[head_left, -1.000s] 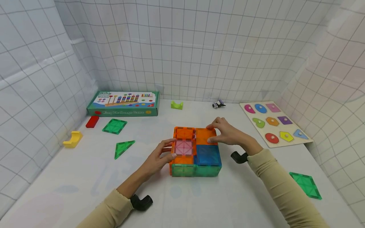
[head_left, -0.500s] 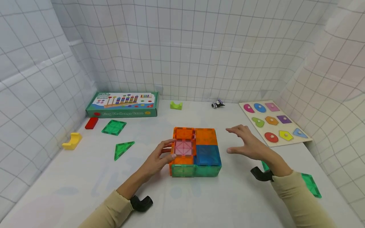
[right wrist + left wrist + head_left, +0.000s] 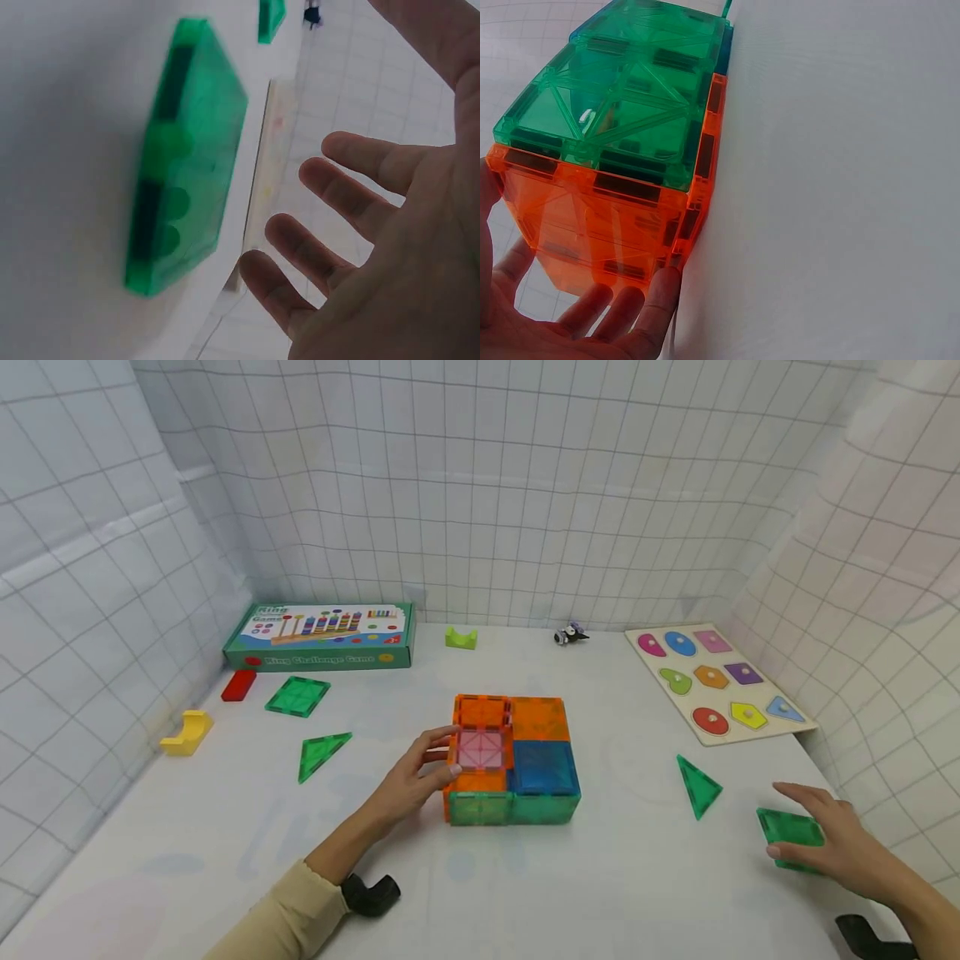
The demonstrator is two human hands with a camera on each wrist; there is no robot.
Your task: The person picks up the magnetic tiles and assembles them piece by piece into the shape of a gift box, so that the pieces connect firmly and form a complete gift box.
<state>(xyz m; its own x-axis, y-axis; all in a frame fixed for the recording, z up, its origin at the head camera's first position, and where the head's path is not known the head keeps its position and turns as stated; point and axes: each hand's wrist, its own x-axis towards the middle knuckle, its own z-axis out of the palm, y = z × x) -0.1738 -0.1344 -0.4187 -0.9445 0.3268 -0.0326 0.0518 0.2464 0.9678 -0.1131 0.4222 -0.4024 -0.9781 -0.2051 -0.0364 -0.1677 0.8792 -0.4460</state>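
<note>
your left hand point(image 3: 408, 781) rests relaxed fingers against the tile box point(image 3: 513, 760) at mid-frame. your right hand point(image 3: 832, 843), fingers spread and holding nothing, hovers over the green square tile point(image 3: 787, 828) at lower right. a careless left push could collapse the magnetic walls.

Beige long sleeve point(image 3: 281, 918); black, seemingly curved wrist mount point(image 3: 369, 893)

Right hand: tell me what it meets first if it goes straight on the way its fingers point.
Most likely the green square tile lying flat just under and ahead of the right hand. The fingers are spread and not yet touching it, though depth is unclear.
</note>
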